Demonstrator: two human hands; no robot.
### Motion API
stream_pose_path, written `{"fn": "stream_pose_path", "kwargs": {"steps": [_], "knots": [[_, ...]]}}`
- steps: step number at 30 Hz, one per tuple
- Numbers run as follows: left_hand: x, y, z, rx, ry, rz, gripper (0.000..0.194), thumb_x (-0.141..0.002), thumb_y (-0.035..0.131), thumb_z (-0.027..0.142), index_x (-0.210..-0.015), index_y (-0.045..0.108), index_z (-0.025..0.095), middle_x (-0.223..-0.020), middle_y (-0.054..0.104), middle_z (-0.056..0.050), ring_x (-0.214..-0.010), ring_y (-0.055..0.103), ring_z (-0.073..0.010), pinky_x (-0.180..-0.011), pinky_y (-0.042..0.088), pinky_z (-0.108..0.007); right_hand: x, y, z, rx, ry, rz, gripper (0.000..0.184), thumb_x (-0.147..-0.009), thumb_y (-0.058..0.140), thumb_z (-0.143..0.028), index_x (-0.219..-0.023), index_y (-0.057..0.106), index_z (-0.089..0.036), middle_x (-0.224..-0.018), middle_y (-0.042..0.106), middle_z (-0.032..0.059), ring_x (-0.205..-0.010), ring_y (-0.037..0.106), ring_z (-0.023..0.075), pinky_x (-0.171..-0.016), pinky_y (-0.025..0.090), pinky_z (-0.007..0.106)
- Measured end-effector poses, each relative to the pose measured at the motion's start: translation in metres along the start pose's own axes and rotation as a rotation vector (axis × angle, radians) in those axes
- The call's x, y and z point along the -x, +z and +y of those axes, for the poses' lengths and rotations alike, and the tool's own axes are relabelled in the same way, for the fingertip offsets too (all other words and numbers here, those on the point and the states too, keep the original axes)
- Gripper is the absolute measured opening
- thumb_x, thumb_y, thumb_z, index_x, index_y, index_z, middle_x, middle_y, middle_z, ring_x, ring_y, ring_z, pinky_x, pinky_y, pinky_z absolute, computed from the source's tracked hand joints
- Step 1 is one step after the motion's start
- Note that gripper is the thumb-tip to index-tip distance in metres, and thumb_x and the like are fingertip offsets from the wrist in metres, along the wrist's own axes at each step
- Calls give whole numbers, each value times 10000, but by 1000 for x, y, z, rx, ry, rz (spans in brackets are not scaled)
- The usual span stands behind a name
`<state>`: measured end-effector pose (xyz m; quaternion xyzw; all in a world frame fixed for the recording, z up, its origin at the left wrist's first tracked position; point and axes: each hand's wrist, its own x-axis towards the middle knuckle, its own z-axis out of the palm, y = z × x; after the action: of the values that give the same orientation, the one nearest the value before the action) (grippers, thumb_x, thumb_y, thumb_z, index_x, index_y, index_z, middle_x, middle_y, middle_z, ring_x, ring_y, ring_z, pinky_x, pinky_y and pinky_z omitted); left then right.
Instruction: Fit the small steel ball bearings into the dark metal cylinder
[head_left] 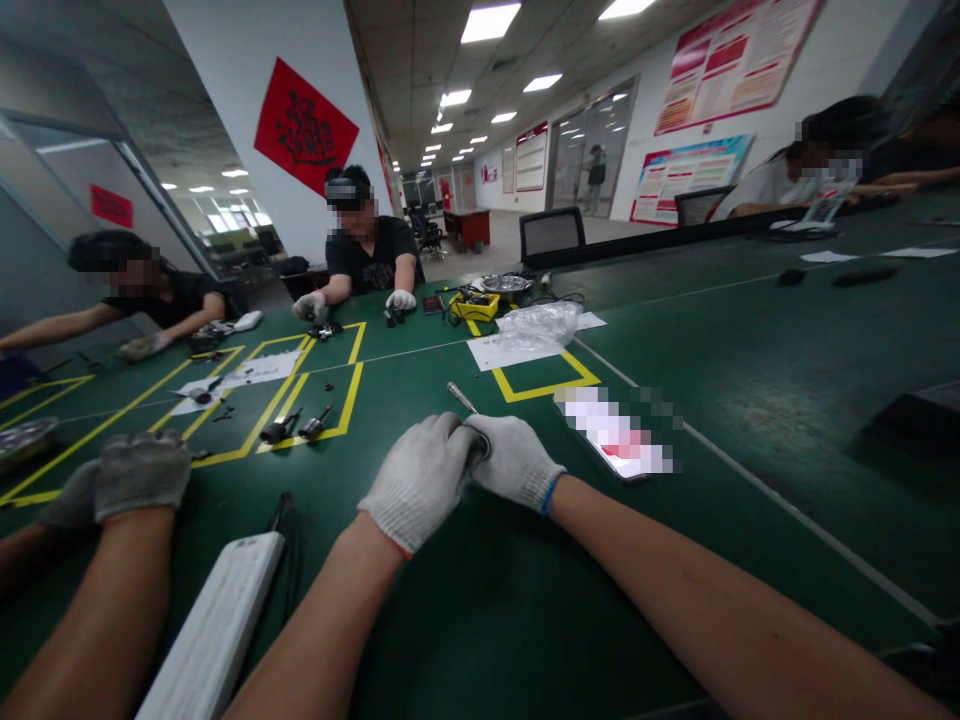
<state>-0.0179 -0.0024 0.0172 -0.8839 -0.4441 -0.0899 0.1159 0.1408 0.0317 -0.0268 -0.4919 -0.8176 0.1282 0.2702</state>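
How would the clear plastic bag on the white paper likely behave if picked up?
The clear plastic bag looks thin and wrinkled, so it would probably sag and crumple. Its see-through film suggests it is light for its bulk. Pushed sideways, it might drag the white paper beneath it.

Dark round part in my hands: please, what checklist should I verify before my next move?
1. Left hand and right hand gloved: ok.
2. Both hands at the dark round part: ok.
3. Part fully visible: not ok, the hands hide most of it.
4. Silver tool free of the hands: cannot tell, its near end is hidden.
5. Phone apart from the hands: ok.
6. Neighbour's gloved hands apart from yours: ok.
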Motion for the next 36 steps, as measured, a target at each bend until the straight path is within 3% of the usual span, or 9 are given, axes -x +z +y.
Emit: {"fn": "stream_pose_path", "kwargs": {"steps": [36], "knots": [[1,4,-2,46,8,37,188,-1021,550,245,-1077,705,155,-963,646,-97,-904,634,-250,-809,574,-398,1,0,0,5,10,6,110,-850,642,-335,-860,639,-225,-881,767,80,-827,716,247,-694,436,301]]}}
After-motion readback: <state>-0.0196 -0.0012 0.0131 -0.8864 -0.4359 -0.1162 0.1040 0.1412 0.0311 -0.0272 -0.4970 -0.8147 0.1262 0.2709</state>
